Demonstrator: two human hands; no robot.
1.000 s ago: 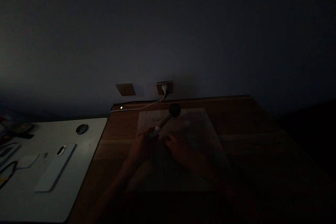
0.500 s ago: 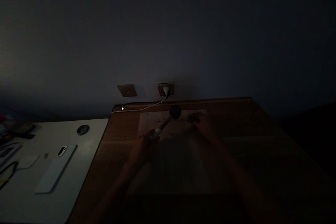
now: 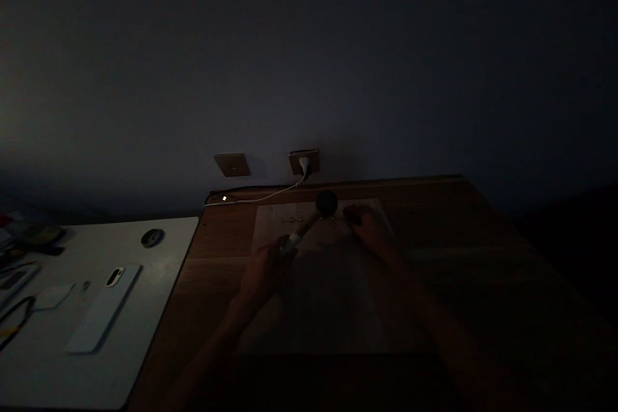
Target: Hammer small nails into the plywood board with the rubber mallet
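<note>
My left hand (image 3: 264, 269) is wrapped round the pale grip of a stick-like tool (image 3: 308, 225) with a dark round head, which points up and to the right. The head is over the upper part of a light board or sheet (image 3: 328, 296) on the wooden table. Small metal pieces (image 3: 291, 220) lie in a row near the board's far edge. Beside the tool's head, on the right, my right hand (image 3: 369, 225) has its fingers closed at a small dark thing, too dim to make out.
A white table (image 3: 167, 283) on the left bears a pale phone (image 3: 103, 309), a dark round object (image 3: 152, 238) and cables. Behind the wooden table (image 3: 458, 225) is a wall with a plugged-in white charger (image 3: 304, 166) and a thin cable. The scene is very dark.
The tool's head and my left hand have shifted slightly to the right. My right hand has moved slightly, its fingers still near the row of metal pieces.
</note>
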